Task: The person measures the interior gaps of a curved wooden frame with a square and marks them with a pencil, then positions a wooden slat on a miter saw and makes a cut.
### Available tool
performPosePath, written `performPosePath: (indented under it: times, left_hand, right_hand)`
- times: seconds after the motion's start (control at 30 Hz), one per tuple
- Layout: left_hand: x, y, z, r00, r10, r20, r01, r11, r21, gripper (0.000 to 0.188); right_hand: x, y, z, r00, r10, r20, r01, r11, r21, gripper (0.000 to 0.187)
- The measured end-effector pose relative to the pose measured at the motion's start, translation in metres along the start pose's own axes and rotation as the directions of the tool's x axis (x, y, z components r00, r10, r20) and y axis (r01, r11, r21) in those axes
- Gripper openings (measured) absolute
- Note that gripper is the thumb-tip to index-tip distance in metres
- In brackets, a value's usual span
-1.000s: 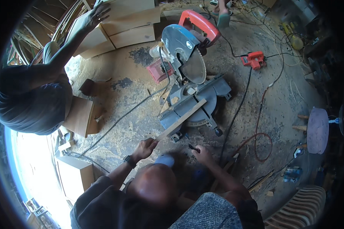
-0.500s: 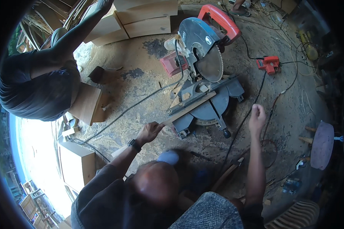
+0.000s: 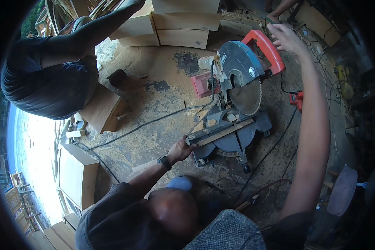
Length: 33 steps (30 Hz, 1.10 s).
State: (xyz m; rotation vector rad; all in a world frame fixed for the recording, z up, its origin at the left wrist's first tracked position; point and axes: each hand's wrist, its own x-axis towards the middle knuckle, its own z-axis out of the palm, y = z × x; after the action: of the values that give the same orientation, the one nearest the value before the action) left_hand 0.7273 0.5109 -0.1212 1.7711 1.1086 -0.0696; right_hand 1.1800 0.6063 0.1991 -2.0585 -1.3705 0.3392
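My left hand (image 3: 180,150), with a dark watch on its wrist, is closed on the near left end of a narrow wooden strip (image 3: 224,133). The strip lies along the fence of a miter saw (image 3: 233,139) on the floor. Over the strip, the saw's round blade (image 3: 246,99) is raised beneath its blue guard (image 3: 237,58). My right hand (image 3: 288,41) reaches up beside the saw's red handle (image 3: 266,50), its fingers apart and holding nothing. Whether it touches the handle I cannot tell; it looks slightly to the right of it.
At the left a person in a dark shirt (image 3: 50,91) sits on a wooden box (image 3: 100,109). Wooden drawers (image 3: 183,37) stand at the back. Black cords cross the dusty floor, and a red power tool (image 3: 296,100) lies at the right. A round stool (image 3: 343,190) is farther right.
My right hand has gone up and forward to beside the saw handle, and its fingers have opened. My left hand has kept hold of the strip's end, now closer to the fence.
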Motion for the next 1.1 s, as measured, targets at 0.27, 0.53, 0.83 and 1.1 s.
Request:
performPosePath:
  times: [0.27, 0.53, 0.83, 1.1]
  left_hand:
    - [0.009, 0.010, 0.012, 0.997, 0.014, -0.075, -0.013, 1.000, 0.012, 0.072]
    - [0.011, 0.013, 0.000, 1.000, 0.003, 0.013, -0.004, 0.992, 0.126, 0.069]
    - [0.018, -0.006, -0.002, 0.979, 0.152, 0.133, -0.156, 0.988, 0.020, 0.090]
    - [0.019, -0.026, -0.033, 0.930, 0.280, 0.238, -0.310, 0.946, 0.097, 0.079]
  right_hand:
    - [-0.001, -0.015, 0.043, 0.966, 0.116, 0.230, -0.123, 0.992, 0.018, 0.054]
    - [-0.001, -0.012, 0.045, 0.977, 0.085, 0.195, -0.098, 0.993, 0.058, 0.053]
    - [-0.005, -0.011, 0.043, 0.991, 0.038, 0.130, -0.045, 0.998, 0.050, 0.055]
    - [-0.010, -0.019, 0.045, 0.986, 0.058, 0.157, -0.078, 0.989, 0.128, 0.053]
